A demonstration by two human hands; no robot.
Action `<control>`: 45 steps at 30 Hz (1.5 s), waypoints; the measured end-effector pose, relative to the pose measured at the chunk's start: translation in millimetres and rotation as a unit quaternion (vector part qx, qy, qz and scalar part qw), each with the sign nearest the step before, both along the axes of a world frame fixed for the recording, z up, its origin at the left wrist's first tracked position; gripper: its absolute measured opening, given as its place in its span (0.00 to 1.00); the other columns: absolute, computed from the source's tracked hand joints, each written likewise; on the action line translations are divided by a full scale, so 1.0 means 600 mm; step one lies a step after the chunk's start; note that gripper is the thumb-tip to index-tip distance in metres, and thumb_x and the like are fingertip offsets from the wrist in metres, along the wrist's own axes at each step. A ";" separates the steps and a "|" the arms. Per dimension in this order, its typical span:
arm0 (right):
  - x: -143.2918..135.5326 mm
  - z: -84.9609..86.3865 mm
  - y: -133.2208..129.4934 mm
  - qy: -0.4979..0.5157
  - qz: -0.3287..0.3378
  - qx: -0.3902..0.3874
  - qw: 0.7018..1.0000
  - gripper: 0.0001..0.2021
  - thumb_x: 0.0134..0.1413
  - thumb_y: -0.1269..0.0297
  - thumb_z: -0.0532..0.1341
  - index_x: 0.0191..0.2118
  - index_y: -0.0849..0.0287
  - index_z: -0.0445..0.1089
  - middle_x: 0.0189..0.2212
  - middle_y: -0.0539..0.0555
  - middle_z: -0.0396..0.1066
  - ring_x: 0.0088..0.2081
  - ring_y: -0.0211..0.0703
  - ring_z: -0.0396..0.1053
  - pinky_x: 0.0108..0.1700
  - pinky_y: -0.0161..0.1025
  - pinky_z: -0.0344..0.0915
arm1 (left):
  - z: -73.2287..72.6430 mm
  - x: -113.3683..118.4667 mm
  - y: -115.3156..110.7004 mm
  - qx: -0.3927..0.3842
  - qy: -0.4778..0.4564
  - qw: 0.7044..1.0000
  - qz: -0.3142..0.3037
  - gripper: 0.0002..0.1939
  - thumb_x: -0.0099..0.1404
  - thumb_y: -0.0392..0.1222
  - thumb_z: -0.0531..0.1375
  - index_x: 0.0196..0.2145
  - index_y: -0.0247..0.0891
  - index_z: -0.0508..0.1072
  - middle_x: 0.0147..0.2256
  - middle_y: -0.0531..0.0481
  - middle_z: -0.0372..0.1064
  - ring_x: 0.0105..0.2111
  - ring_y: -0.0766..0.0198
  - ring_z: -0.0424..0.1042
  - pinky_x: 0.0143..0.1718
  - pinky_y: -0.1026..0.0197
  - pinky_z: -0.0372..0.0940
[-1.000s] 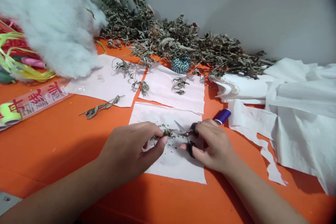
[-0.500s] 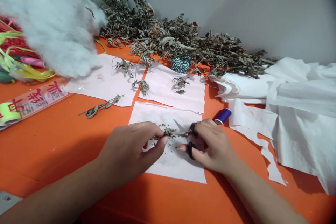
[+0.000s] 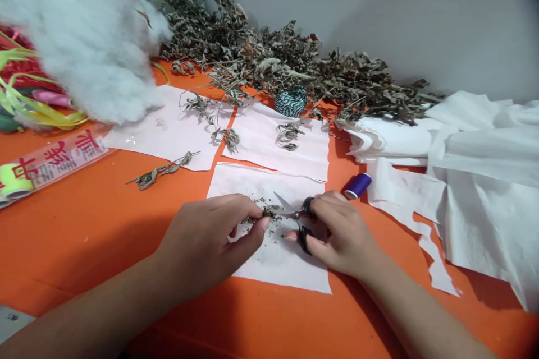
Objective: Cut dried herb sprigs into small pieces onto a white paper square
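Note:
Between its thumb and fingers, my left hand [image 3: 210,235] pinches a small clump of dried leaves [image 3: 267,212]. My right hand [image 3: 343,230] has its fingers through the black handles of a pair of scissors [image 3: 297,215]. Their blades are spread apart and point left, with the lower blade at the clump. Beneath both hands lies a white cloth square [image 3: 286,277], sprinkled with dark leaf bits around the clump. The palm side of my left hand is hidden.
Dried leafy stalks [image 3: 269,61] line the wall, with a ball of twine [image 3: 290,102] before them. White stuffing [image 3: 101,50] rises at left above packaged thread [image 3: 54,162]. A purple thread spool [image 3: 357,185] and white fabric [image 3: 480,202] lie right. A loose sprig [image 3: 164,171] rests left.
The scissors have shifted slightly left toward the clump, blades still spread. My left hand stays almost in place, holding the clump.

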State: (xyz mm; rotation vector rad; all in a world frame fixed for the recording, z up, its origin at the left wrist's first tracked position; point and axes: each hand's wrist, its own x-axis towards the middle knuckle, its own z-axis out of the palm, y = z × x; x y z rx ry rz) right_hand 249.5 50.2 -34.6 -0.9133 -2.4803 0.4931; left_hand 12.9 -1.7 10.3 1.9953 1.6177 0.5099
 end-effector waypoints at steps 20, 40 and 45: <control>0.002 -0.002 0.003 0.016 0.006 0.000 1.000 0.15 0.55 0.63 0.61 0.26 0.53 0.52 0.19 0.45 0.52 0.23 0.40 0.53 0.29 0.39 0.52 | -0.001 0.000 -0.001 0.016 0.003 1.000 -0.006 0.06 0.66 0.41 0.56 0.32 0.40 0.71 0.23 0.59 0.67 0.20 0.70 0.64 0.24 0.65 0.55; 0.005 -0.005 0.003 0.013 0.003 0.003 1.000 0.18 0.52 0.58 0.66 0.29 0.55 0.52 0.21 0.45 0.53 0.24 0.39 0.53 0.31 0.38 0.51 | 0.000 -0.006 0.002 0.034 -0.001 0.999 0.009 0.07 0.68 0.43 0.57 0.35 0.42 0.74 0.22 0.60 0.67 0.18 0.71 0.62 0.22 0.67 0.55; 0.003 -0.005 0.003 0.009 0.002 0.008 1.000 0.18 0.53 0.58 0.65 0.28 0.54 0.53 0.21 0.45 0.54 0.24 0.39 0.53 0.31 0.38 0.52 | -0.002 -0.008 0.004 0.039 0.000 0.999 0.013 0.08 0.68 0.44 0.58 0.35 0.42 0.75 0.22 0.60 0.68 0.17 0.71 0.61 0.21 0.66 0.55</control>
